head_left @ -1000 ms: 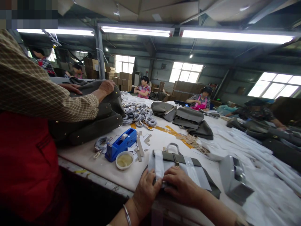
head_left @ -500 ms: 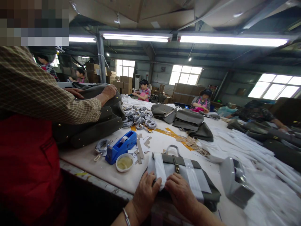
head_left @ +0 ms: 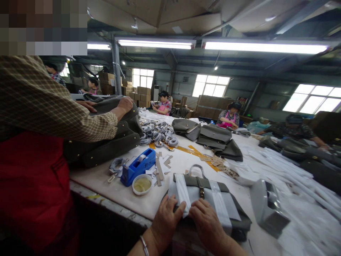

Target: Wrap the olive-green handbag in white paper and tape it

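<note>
A dark olive handbag (head_left: 195, 180) lies at the table's near edge, with a grey sheet over its front and a looped, wrapped handle (head_left: 197, 168) at the top. Two white strips cross the flap, one on each side of a gold clasp (head_left: 201, 193). At the lower end of the left strip (head_left: 182, 188), my left hand (head_left: 166, 217) grips the bag's near left edge, its thumb on the strip. My right hand (head_left: 205, 217) has its fingers curled and pressed together on that same strip end. The right strip (head_left: 218, 199) lies flat, apart from my fingers.
Left of the bag are a blue tape dispenser (head_left: 139, 165) and a bowl of yellowish stuff (head_left: 142, 185). A grey tape dispenser (head_left: 269, 208) stands right. Coiled straps (head_left: 157, 131) and olive bags (head_left: 214, 137) lie behind. A co-worker's checked sleeve (head_left: 66, 106) reaches in from the left.
The view has shifted slightly. My hands stay at the bag's near edge, the right fingers a little more curled on the strip. A person at far right has raised their head.
</note>
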